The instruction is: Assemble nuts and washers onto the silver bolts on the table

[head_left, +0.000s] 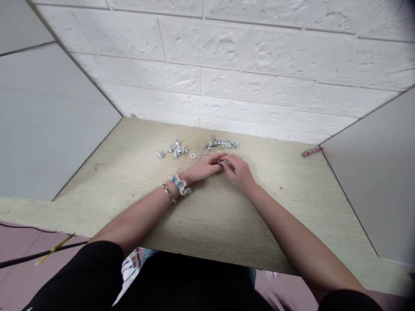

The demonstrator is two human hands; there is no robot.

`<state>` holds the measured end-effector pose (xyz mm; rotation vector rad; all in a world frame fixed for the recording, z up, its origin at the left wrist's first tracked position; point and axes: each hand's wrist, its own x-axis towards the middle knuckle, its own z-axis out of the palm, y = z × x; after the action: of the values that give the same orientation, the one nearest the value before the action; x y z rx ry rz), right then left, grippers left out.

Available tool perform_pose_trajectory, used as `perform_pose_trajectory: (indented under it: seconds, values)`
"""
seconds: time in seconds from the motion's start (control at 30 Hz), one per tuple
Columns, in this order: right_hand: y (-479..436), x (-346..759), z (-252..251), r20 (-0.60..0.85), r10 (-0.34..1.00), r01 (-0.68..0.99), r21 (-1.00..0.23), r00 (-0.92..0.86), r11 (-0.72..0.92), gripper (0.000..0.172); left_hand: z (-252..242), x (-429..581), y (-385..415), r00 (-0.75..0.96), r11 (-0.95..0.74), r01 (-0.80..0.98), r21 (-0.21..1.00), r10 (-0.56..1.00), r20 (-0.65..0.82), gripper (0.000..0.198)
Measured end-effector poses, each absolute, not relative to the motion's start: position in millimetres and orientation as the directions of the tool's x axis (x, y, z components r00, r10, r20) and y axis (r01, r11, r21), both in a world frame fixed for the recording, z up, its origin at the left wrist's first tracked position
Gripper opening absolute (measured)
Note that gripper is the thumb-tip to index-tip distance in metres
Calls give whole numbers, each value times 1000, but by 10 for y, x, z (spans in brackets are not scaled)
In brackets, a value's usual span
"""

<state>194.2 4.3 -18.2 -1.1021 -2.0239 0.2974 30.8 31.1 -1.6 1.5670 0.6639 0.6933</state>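
Locate the part (222, 162) directly at the fingertips, between the left grip (206, 166) and the right grip (239, 172). Read both grips as clamped on the part, thumbs and fingers together. Rate neither hand as clearly nearer: in contact from the left and from the right alike. Read the long axis as probably crosswise, from left grip toward right grip; too covered by fingers to confirm. Note a small, silvery, metallic look; too hidden to identify by shape. Cannot tell whether raised above the bench (194, 224) or resting on it. Just beyond the grips, note a pile (224, 142) of loose silvery hardware. Beyond and left of the left grip, note a flat washer (194, 156), then several bolts (177, 153). Well apart, right of the right grip, note a red and silver item (311, 151).
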Motion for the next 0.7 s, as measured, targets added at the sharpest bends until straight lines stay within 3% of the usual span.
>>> perform_pose_trajectory:
  seconds: [0.57, 0.7]
  values:
    - [67, 1947, -210, 523, 778, 547, -560, -348, 622, 25, -3, 291, 320, 645, -151, 118, 981, 763, 40, 36]
    - [44, 1957, -174, 514, 792, 539, -586, -331, 605, 28, 39, 295, 295, 604, -83, 117, 990, 797, -4, 40]
